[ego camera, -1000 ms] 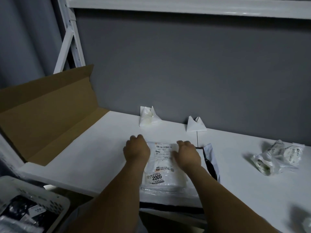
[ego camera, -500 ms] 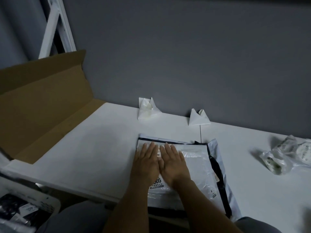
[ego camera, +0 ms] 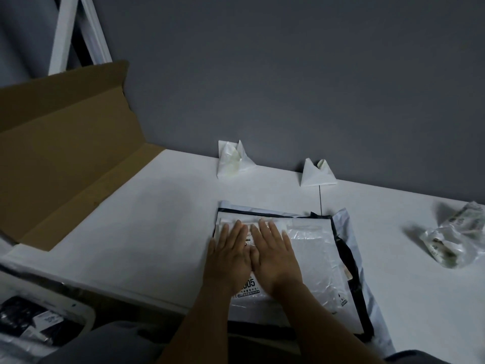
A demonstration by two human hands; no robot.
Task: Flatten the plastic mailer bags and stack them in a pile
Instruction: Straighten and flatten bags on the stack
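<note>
**Flattening top mailer on the pile**

Shows left hand [ego camera: 228,256] & right hand [ego camera: 275,256] side by side, palms down on top mailer bag [ego camera: 250,291], near front edge of white desk [ego camera: 157,232]. Shows fingers [ego camera: 273,229] straight, close together, curled round nothing, just pressing. Puts that bag, white w/ printed label, on left part of pile [ego camera: 315,271]: crinkly clear bag under it showing at rt, then black-edged one, then pale grey one poking out at rt & front.

Judging by pose: mid-step, smoothing top bag onto the stack. Looks mostly flat already.

Next move prob. calls for sweeping palms outward to bag's edges to push out trapped air, then reaching rt for crumpled bags [ego camera: 451,240], well apart from pile. Needs light lift-off so slick plastic doesn't slide askew.

Also shows folded white triangle [ego camera: 232,161] & second folded triangle [ego camera: 317,174] by wall, open cardboard box [ego camera: 65,153] at lt, basket [ego camera: 39,319] lower lt, contents unclear.
</note>
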